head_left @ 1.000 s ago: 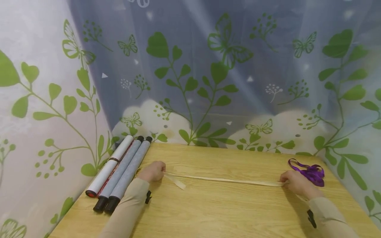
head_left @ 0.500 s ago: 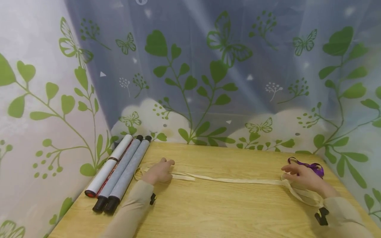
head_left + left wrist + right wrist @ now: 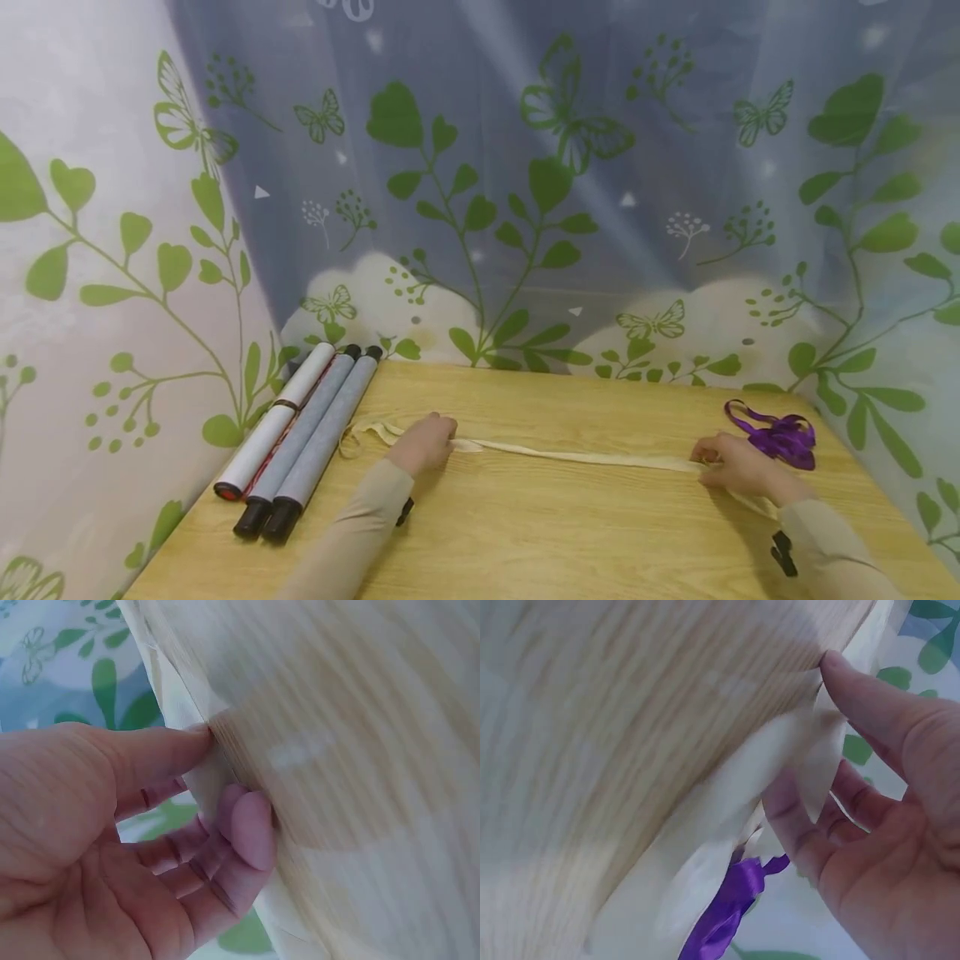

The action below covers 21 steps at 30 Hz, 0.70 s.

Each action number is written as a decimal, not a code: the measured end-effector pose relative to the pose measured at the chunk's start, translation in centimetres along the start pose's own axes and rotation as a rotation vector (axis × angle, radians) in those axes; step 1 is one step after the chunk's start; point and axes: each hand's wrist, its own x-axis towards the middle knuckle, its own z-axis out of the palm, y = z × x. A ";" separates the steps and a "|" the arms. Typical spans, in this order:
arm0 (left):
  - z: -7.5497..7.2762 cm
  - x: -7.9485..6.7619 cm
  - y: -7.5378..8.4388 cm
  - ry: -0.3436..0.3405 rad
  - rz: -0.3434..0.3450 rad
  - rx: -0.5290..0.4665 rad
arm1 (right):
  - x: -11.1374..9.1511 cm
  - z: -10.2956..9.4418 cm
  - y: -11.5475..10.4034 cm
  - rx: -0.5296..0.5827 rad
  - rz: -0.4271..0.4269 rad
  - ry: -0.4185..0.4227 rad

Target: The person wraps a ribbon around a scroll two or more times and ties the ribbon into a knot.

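Observation:
A long cream ribbon point(image 3: 585, 457) stretches across the wooden table between my two hands. At its left part, my left hand point(image 3: 423, 440) has its fingers bent onto the ribbon; the left wrist view shows the thumb against the ribbon strip point(image 3: 196, 761) and curled fingertips beside it. A short ribbon end shows just right of that hand, and a loose loop trails left. My right hand point(image 3: 738, 467) holds the other part loosely between thumb and fingers, where the ribbon point(image 3: 727, 776) folds over a finger in the right wrist view. More ribbon hangs towards the right sleeve.
A bunched purple ribbon point(image 3: 783, 437) lies just behind my right hand. Along the left edge rest a white roll point(image 3: 273, 433) with a dark band and two grey rolls point(image 3: 330, 442) with black ends. A leaf-and-butterfly curtain point(image 3: 480, 183) closes off the back and sides.
My left hand has moved right along the ribbon, its fingers spreading and then bending down again. The right hand lifted and spread its fingers, then came back down onto the ribbon.

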 end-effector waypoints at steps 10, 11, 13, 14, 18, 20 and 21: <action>-1.4 -1.2 -4.0 0.021 -0.056 -0.066 | -1.3 -0.2 1.7 -0.055 -0.033 0.067; -1.4 -1.2 -4.3 0.023 -0.063 -0.068 | -1.4 -0.3 1.8 -0.063 -0.037 0.072; -1.5 -1.3 -4.6 0.025 -0.075 -0.069 | -1.4 -0.4 2.1 -0.078 -0.029 0.075; -1.6 -1.3 -4.7 0.022 -0.081 -0.072 | -1.4 -0.4 2.2 -0.086 -0.024 0.077; -1.8 -1.3 -5.0 -0.005 -0.101 -0.075 | -1.6 -0.6 2.7 -0.112 -0.018 0.088; -1.9 -1.3 -5.0 -0.017 -0.108 -0.078 | -1.6 -0.7 2.8 -0.110 -0.006 0.089; -1.9 -1.3 -5.0 -0.021 -0.112 -0.077 | -1.7 -0.7 2.9 -0.108 -0.001 0.087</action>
